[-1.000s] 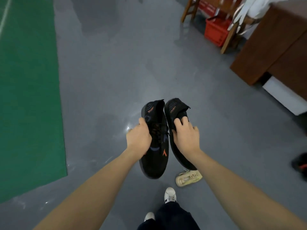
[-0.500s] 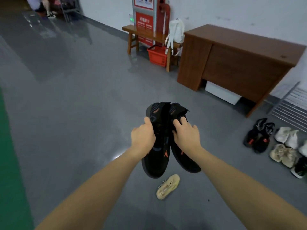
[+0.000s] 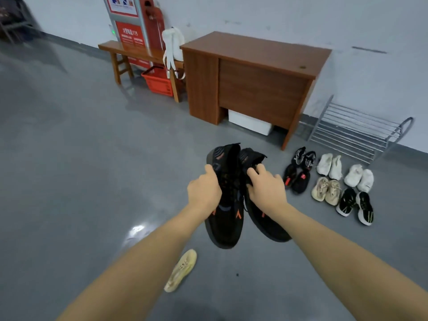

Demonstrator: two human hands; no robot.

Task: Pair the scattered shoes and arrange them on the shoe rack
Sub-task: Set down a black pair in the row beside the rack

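Two black sneakers with orange marks are hanging side by side in the air above the grey floor (image 3: 81,158), toes pointing down toward the camera. The left hand (image 3: 203,193) is gripping the left black sneaker (image 3: 225,218) at its collar; the right hand (image 3: 266,191) is gripping the right black sneaker (image 3: 266,224) the same way. A lone beige shoe (image 3: 181,269) is lying on the floor near left. Far right, paired shoes (image 3: 331,181) are sitting in rows before the metal shoe rack (image 3: 354,130), which is standing beside a brown desk (image 3: 252,82).
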